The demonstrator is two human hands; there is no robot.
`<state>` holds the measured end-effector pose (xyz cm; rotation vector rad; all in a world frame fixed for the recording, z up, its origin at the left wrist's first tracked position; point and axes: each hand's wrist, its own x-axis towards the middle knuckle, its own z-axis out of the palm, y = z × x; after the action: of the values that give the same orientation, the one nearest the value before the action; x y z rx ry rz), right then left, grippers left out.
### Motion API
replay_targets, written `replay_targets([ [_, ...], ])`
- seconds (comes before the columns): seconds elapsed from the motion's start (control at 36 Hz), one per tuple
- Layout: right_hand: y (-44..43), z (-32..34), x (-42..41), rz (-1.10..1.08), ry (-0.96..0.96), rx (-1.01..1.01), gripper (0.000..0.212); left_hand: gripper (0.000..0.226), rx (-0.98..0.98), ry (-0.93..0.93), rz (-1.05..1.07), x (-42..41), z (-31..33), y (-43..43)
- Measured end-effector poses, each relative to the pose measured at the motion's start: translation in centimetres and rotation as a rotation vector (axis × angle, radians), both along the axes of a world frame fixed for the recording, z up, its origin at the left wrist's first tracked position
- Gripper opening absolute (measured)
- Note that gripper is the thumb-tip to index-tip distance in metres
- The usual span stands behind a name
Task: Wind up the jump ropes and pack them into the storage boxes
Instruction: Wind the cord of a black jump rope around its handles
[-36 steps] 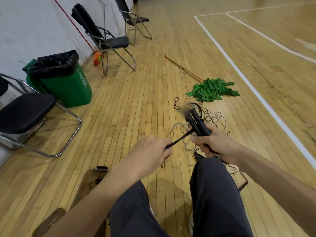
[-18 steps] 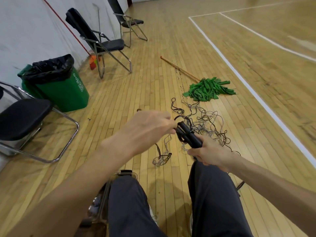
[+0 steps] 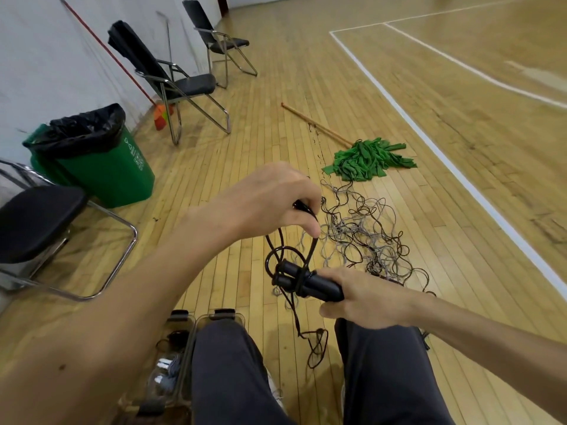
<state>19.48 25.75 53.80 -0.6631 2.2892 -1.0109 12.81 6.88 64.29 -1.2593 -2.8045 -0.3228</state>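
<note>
My right hand (image 3: 365, 297) grips the two black handles (image 3: 306, 282) of a jump rope, held side by side and pointing left. A few turns of black cord wrap around them. My left hand (image 3: 270, 200) is raised above the handles and pinches the black cord (image 3: 310, 254), which runs down to the wraps. A loose end of cord (image 3: 316, 345) dangles between my knees. A tangle of grey and black jump ropes (image 3: 362, 237) lies on the floor beyond my hands. Two clear storage boxes (image 3: 184, 332) sit by my left leg, with wound ropes inside.
A green mop (image 3: 368, 159) with a wooden pole lies past the rope pile. A green bin with a black liner (image 3: 101, 161) stands at the left wall. Folding chairs (image 3: 181, 84) line the wall, and one chair (image 3: 40, 222) is close on my left.
My left hand rose and pulled the cord up over the handles. My right hand shifted lower and right, turning the handles leftwards. The storage boxes came into view.
</note>
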Motion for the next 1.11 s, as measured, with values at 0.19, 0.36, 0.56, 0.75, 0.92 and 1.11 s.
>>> replay_targets([
  [0.19, 0.4, 1.5, 0.7, 0.083, 0.082, -0.06, 0.014, 0.018, 0.172, -0.278, 0.05, -0.2, -0.4, 0.1],
  [0.36, 1.0, 2.2, 0.8, 0.022, 0.212, -0.129, 0.02, 0.006, 0.386, -0.503, 0.057, -0.5, -2.6, -0.8],
  [0.56, 1.3, 2.3, 0.3, -0.045, 0.255, -0.205, 0.022, 0.01, 0.434, -0.584, -0.053, -0.5, -5.1, -0.9],
  [0.75, 2.1, 2.2, -0.9, -0.188, 0.139, -0.372, 0.036, 0.02, 0.529, -0.554, 0.044, -0.2, -6.6, -1.2],
  [0.92, 2.4, 1.4, -2.0, -0.333, -0.123, -0.51, 0.025, 0.026, 0.489, -0.624, 0.216, 0.6, -7.6, -0.6],
  [1.11, 2.3, 0.4, -3.2, -0.468, -0.242, -0.546, 0.024, 0.026, 0.383, -0.563, 0.29, 1.4, -8.3, 0.3],
])
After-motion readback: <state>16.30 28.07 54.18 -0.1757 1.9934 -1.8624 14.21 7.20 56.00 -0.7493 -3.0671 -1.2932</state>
